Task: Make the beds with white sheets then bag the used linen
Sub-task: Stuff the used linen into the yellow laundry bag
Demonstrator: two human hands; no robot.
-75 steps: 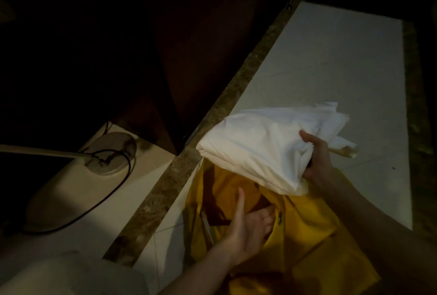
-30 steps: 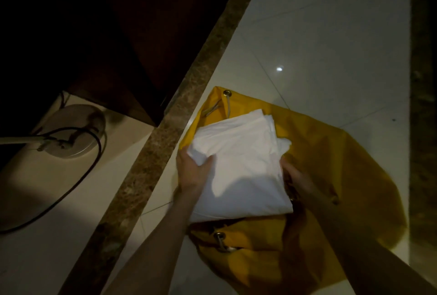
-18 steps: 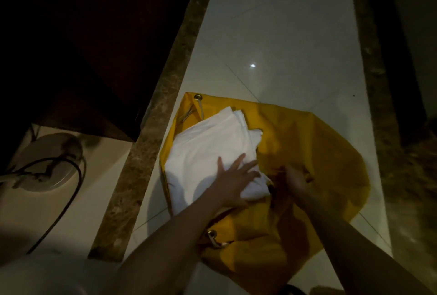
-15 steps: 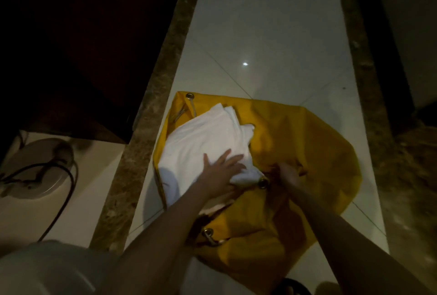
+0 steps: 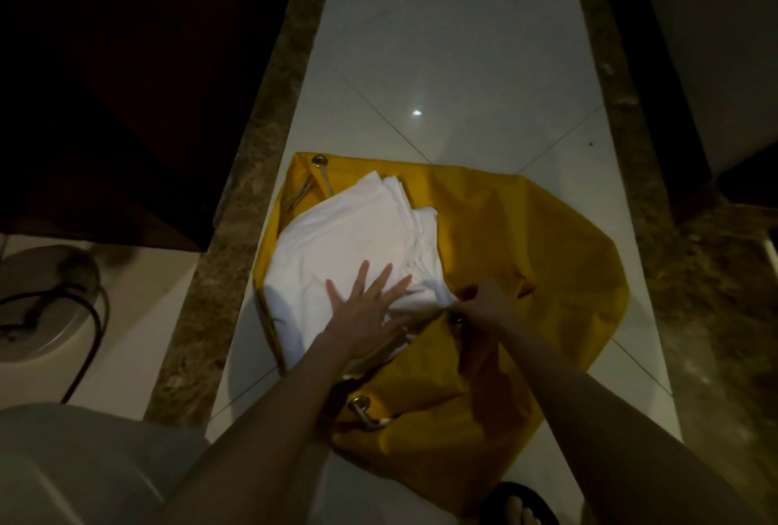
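Closest to me, just this side of the yellow laundry bag (image 5: pixel 547 255), a sandalled foot (image 5: pixel 520 503) shows at the bottom edge. At the bag's near rim a metal eyelet with its cord (image 5: pixel 363 411) lies slack, so the mouth is not drawn shut.

Over the bag's mouth the left hand (image 5: pixel 368 314) lies flat on the folded white linen (image 5: pixel 358 238), fingers straight and spread, pressing it down. Right beside it, the right hand (image 5: pixel 484 305) has its fingers curled round the bag's rim at another eyelet, pulling the yellow cloth up around the bundle.

The linen sits in the bag's open mouth, its left and far parts uncovered. I would say the bagging is midway: the bundle wants pushing deeper and the cord pulling tight. Whether the beds are made I cannot tell; none shows from here.

Past the bag's far rim, a third eyelet (image 5: pixel 320 161) sits at the corner, then pale floor tiles (image 5: pixel 442 40) run on between two dark stone strips. Left of the bag stands a lamp base with its cable (image 5: pixel 46 305).
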